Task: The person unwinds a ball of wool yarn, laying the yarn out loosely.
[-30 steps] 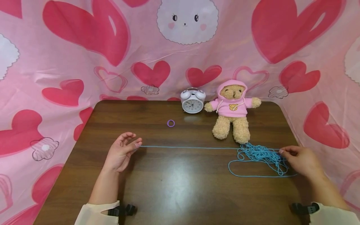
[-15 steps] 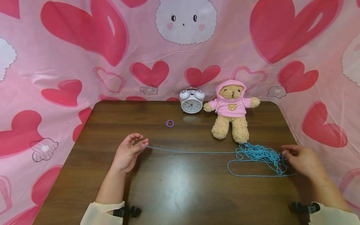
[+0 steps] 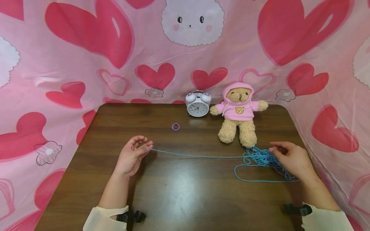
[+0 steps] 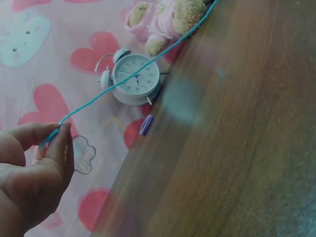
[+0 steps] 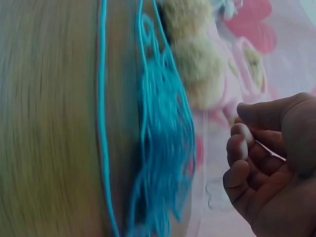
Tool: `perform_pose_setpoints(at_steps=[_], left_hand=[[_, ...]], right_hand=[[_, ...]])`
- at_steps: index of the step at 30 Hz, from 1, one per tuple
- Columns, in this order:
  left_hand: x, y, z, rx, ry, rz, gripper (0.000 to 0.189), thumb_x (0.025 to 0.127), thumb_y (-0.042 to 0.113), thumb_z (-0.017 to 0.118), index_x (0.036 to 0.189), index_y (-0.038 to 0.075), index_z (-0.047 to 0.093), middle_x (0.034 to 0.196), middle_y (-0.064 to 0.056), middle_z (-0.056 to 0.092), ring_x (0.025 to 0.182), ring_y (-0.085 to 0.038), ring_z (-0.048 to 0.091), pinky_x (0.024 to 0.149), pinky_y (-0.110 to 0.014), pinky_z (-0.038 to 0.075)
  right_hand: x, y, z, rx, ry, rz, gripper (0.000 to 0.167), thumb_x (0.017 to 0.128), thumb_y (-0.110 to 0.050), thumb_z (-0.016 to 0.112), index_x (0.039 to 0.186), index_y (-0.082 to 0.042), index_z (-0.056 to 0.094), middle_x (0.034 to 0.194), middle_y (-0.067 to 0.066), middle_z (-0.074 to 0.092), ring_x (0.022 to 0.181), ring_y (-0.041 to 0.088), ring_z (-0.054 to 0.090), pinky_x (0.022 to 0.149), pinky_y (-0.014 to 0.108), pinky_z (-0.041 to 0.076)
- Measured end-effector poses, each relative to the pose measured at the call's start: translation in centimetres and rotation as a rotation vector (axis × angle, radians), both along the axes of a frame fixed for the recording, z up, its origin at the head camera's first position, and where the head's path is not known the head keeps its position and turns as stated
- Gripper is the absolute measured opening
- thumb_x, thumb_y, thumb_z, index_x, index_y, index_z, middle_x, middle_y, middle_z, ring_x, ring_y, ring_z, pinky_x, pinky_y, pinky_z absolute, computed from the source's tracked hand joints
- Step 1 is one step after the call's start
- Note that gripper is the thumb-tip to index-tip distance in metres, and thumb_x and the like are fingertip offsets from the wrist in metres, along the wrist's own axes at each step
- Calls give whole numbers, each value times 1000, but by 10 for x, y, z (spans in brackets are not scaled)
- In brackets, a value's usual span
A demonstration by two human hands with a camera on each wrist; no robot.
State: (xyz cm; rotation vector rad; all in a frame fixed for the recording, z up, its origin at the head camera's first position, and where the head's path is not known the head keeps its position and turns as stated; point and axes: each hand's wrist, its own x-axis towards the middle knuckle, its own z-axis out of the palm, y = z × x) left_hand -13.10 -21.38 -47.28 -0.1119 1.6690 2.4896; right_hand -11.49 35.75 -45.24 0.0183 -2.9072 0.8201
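Observation:
Between thumb and fingertips, my left hand (image 3: pixel 131 158) pinches the end of a blue cord (image 3: pixel 199 157). The strand runs right across the table, sagging slightly, to a tangled heap of the same cord (image 3: pixel 255 156). In the left wrist view the short tip of the cord (image 4: pixel 51 136) pokes out beyond the pinch. Over the right part of the heap is my right hand (image 3: pixel 295 160), covering some of it. The right wrist view shows that hand (image 5: pixel 276 173) with loosely bent fingers and nothing between them, beside the blurred heap (image 5: pixel 165 133).
A teddy bear in a pink hoodie (image 3: pixel 238 110) sits just behind the heap. Left of it stands a white alarm clock (image 3: pixel 198 107), with a purple ring (image 3: pixel 175 127) lying in front. Pink heart-print cloth (image 3: pixel 138 48) surrounds the brown wooden table (image 3: pixel 179 199).
My left hand has shifted slightly right, and the taut strand has slackened. My right hand has let go of the cord at the heap's right end and moved left over it.

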Motion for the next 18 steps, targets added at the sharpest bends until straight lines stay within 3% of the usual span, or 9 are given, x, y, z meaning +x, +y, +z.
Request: perform_pose_setpoints(at_steps=[5,12,18], left_hand=[[1,0,1,-8,6,-1,39,95,-16,63,124,5,47,122,-10,51,113,-22,70,100,-35,55],[1,-1,3,4,19,-6,40,95,-16,63,126,4,47,125,-15,49,114,-23,70,101,-36,55],[1,-2,4,27,35,-17,41,95,-18,62,126,3,47,121,-9,52,115,-25,70,100,-36,55]], right_hand=[[-6,-30,-2,-65,25,67,24,96,-23,76,114,-7,77,93,7,76,73,3,57,58,22,46],[-17,-68,-7,-134,23,135,19,94,-19,78,111,-9,79,90,2,74,72,10,59,58,23,48],[-26,-100,-9,-174,-25,211,20,95,-18,76,112,-8,79,94,2,73,71,14,59,58,26,49]])
